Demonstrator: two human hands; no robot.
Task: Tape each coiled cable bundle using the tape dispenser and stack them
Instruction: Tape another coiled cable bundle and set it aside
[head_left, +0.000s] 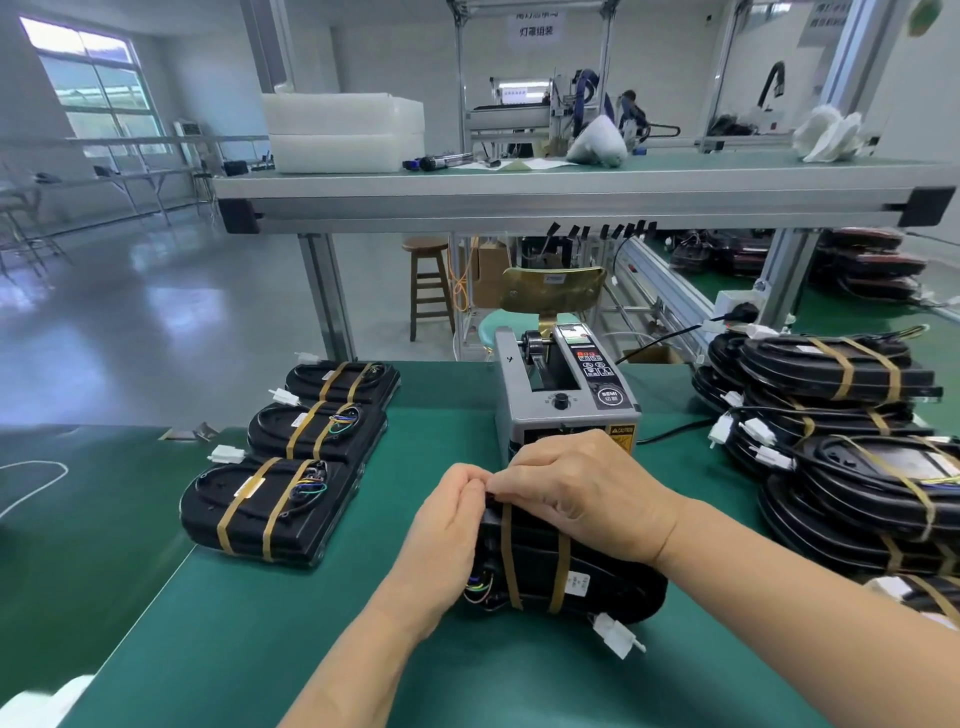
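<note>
Three taped bundles (283, 499) in a row at counter (311, 634) left. Centre: left hand (449, 525) and right hand (582, 483) both clamp the cable bundle (540, 566), fingertips meeting on top, just before the tape dispenser (563, 395). Right: bundle pile (852, 452).

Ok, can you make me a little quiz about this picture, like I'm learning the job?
1. True or false: the left hand and right hand both hold the bundle in front of the tape dispenser.
2. How many bundles show in the row of taped bundles on the left? A) two B) three C) six
3. Fill in: the bench mat is coloured ___.
Key: 1 true; 2 B; 3 green.
</note>
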